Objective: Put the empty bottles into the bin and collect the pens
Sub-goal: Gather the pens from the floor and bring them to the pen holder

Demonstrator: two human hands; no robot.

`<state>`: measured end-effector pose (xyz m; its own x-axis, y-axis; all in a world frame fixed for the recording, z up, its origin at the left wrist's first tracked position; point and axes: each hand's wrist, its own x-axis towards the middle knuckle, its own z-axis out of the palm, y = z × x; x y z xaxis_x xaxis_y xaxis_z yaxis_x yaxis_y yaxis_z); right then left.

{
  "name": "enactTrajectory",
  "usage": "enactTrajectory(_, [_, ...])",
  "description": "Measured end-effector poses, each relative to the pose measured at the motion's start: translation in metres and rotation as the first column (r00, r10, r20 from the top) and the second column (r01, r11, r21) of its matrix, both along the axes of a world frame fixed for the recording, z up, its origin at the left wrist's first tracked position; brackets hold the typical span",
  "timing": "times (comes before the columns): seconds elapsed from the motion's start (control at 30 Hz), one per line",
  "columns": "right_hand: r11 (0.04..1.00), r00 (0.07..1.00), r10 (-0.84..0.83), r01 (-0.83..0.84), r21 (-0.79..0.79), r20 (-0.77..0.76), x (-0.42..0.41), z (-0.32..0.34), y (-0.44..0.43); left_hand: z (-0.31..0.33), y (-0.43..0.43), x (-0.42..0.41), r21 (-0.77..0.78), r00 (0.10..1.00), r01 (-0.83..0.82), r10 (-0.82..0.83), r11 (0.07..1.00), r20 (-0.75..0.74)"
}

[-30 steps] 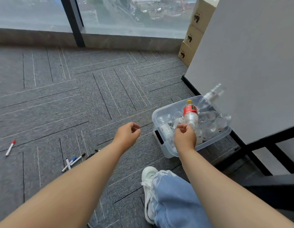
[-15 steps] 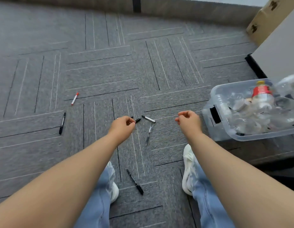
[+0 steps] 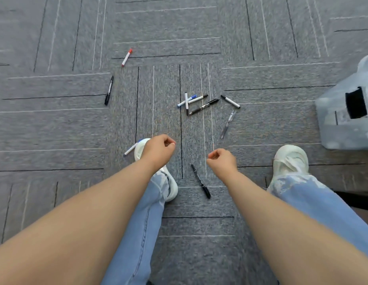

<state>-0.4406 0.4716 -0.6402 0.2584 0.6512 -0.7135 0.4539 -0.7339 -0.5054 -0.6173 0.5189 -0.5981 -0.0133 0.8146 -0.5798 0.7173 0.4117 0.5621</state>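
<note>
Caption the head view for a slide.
Left hand and right hand, curled and empty, hover over pens scattered on grey carpet; clear bin at right.

Grey carpet (image 3: pixel 158 27) shows black and white lines. Beyond the left hand (image 3: pixel 158 151), red-capped white marker (image 3: pixel 126 57); beside the right hand (image 3: pixel 221 161), black pen (image 3: pixel 200 181).

Fists curled, pens strewn on grey carpet (image 3: pixel 55 130).
The left hand (image 3: pixel 158 150) and right hand (image 3: pixel 222 160) hold nothing; a black pen (image 3: pixel 200 181) lies between white shoes (image 3: pixel 290 159), a cluster of pens (image 3: pixel 196 102) ahead, a red-capped marker (image 3: pixel 127 57) far left, the clear bin (image 3: pixel 339 120) at right.
</note>
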Motion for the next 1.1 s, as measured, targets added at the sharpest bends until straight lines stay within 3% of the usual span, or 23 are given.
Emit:
enactTrajectory(0.4, [0.92,0.919,0.365,-0.333,-0.205,0.15,-0.033,-0.097,-0.03,-0.066,0.033,-0.014,0.025,0.995,-0.024,0.026,0.999,-0.1])
enactTrajectory(0.6, [0.878,0.854,0.461,-0.4,-0.263,0.241,-0.025,-0.122,-0.031,-0.095,0.037,-0.024,0.051,0.986,-0.071,0.078,0.996,-0.145])
enactTrajectory(0.8, [0.878,0.853,0.46,-0.396,-0.27,0.245,-0.028,-0.124,-0.022,-0.1,0.041,-0.052,0.104,0.946,-0.14,0.164,0.985,-0.278])
enactTrajectory(0.97, [0.97,0.955,0.24,-0.231,-0.071,0.173,-0.032,-0.105,0.024,-0.1,0.047,-0.076,0.095,0.933,-0.138,0.162,0.986,-0.32])
enactTrajectory(1.1, [0.978,0.968,0.197,-0.205,0.041,0.154,-0.049,-0.095,0.069,-0.11,0.041,-0.094,0.046,0.91,-0.084,0.096,0.995,-0.403])
